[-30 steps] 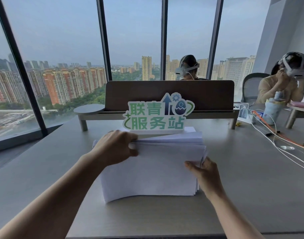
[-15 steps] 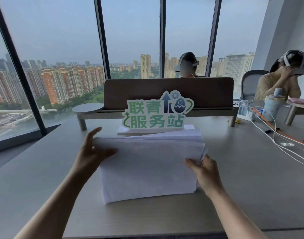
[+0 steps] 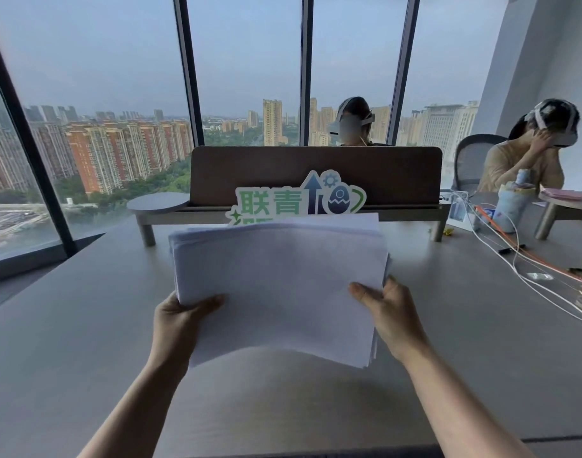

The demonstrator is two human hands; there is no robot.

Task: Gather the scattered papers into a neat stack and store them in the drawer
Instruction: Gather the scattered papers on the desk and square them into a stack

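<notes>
A thick stack of white papers (image 3: 279, 282) is held up off the grey desk (image 3: 84, 342), tilted toward me and sagging a little at its near edge. My left hand (image 3: 180, 317) grips its lower left side, thumb on top. My right hand (image 3: 387, 309) grips its right side, thumb across the top sheet and fingers behind. The stack's edges are roughly aligned. No drawer is in view.
A green and white cut-out sign (image 3: 299, 200) stands behind the stack, in front of a brown divider panel (image 3: 316, 173) on a low shelf. White and orange cables (image 3: 527, 262) and a bottle (image 3: 512, 206) lie at the right. Two people sit beyond the desk.
The left hand left the stack's top left corner and took its lower left side. Both hands raised the stack off the desk, so it now hides the sign's lower half.
</notes>
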